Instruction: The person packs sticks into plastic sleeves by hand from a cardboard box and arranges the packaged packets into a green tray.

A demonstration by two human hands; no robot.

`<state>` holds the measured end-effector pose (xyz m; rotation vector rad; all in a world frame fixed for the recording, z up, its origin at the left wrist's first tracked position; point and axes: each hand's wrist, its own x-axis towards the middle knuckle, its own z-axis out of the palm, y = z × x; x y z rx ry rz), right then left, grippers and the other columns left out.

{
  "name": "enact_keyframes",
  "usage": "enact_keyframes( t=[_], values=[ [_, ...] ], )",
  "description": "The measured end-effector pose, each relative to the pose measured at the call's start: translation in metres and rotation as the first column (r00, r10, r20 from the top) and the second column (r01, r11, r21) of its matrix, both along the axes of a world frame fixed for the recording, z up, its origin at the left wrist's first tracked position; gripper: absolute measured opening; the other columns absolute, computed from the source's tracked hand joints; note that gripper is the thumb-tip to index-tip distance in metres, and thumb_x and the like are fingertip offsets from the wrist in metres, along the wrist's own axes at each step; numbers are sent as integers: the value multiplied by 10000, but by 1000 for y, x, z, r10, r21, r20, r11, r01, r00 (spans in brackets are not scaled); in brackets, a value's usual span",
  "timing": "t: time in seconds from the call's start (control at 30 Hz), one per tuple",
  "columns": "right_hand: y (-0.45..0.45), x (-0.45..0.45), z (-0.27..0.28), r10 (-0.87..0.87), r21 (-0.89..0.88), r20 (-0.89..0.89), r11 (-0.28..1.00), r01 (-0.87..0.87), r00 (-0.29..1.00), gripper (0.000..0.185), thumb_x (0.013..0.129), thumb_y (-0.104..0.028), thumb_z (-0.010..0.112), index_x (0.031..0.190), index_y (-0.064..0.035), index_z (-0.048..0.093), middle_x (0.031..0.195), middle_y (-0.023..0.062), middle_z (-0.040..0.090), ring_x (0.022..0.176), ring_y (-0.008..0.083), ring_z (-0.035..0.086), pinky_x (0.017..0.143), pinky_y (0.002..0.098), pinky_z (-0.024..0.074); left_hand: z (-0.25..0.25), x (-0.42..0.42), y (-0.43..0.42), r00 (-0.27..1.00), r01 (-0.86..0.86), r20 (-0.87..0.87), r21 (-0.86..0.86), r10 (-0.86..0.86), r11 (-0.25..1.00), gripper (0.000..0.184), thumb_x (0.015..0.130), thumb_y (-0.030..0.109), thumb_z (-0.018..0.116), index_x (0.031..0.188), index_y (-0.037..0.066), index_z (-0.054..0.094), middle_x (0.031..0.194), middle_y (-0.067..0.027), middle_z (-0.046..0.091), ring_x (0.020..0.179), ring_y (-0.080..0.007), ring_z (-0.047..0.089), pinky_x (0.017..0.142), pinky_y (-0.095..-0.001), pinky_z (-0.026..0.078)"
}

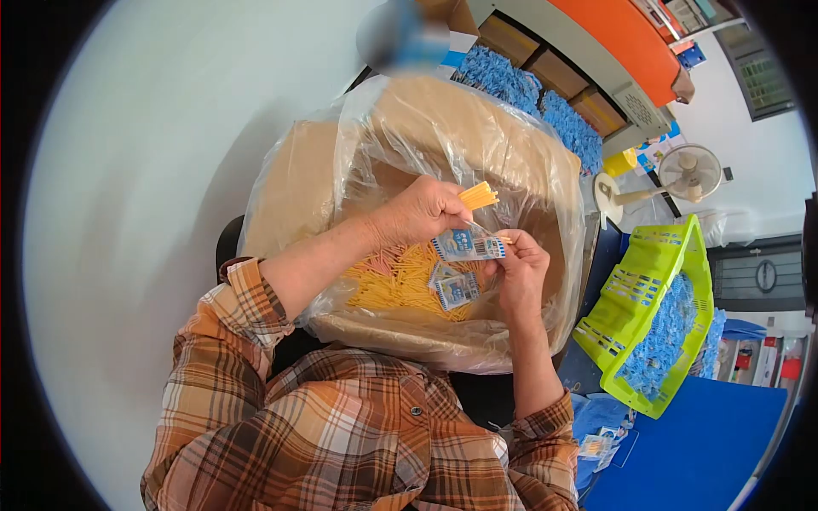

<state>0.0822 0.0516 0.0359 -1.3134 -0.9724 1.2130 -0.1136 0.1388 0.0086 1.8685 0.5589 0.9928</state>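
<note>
My left hand [419, 209] is closed around a bundle of thin yellow sticks [480, 196], whose ends stick out beyond the fingers. Its fingertips also meet the upper edge of a small blue-and-white printed plastic packet [464, 245]. At the packet's other end, my right hand [521, 266] pinches it between thumb and fingers; a stick tip shows by those fingers. Beneath both hands lies a heap of loose yellow sticks [388, 285], with some pink sticks [386, 260] among them. Other printed packets [456, 289] rest on the heap.
A large cardboard box [298, 179] lined with clear plastic surrounds the heap. To the right stands a tilted green basket [635, 272] full of blue packets [665, 341]. More blue packets [503, 77] are piled behind the box, near a white fan [688, 173]. A blue panel [690, 451] is lower right.
</note>
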Motion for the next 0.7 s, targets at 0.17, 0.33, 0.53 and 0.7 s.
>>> enact_keyframes(
  t=[0.17, 0.33, 0.53, 0.7],
  values=[
    [7, 17, 7, 123, -101, 229, 990, -103, 966, 104, 909, -67, 583, 937, 24, 626, 719, 28, 614, 518, 62, 529, 470, 204, 438, 5, -7, 6, 998, -28, 63, -16, 28, 1000, 113, 785, -9, 694, 888, 36, 698, 788, -82, 655, 706, -182, 651, 629, -285, 499],
    [23, -2, 20, 61, -62, 404, 997, -39, 913, 239, 946, -239, 550, 943, -7, 608, 706, 46, 585, 558, 105, 526, 513, 281, 450, 7, -6, 3, 994, 110, -27, 12, -109, 994, 116, 773, 1, 708, 881, 41, 702, 785, -80, 659, 729, -174, 654, 647, -274, 497],
    [40, -33, 20, -58, 233, 689, 961, -146, 723, 198, 863, -174, 666, 818, -1, 581, 646, 73, 560, 620, 91, 525, 586, 289, 456, -5, 3, -1, 956, 242, -129, -155, -262, 958, 101, 825, 30, 683, 924, 14, 700, 841, -51, 689, 764, -92, 624, 702, -263, 494],
    [41, 8, 8, -177, 268, 465, 962, 52, 867, 180, 860, -125, 664, 760, 3, 585, 629, 11, 554, 628, 64, 513, 569, 257, 438, 0, 13, -7, 965, 251, 210, -548, -159, 798, 136, 882, 113, 649, 897, -15, 694, 803, 9, 661, 731, -34, 540, 669, -242, 467]
  ],
)
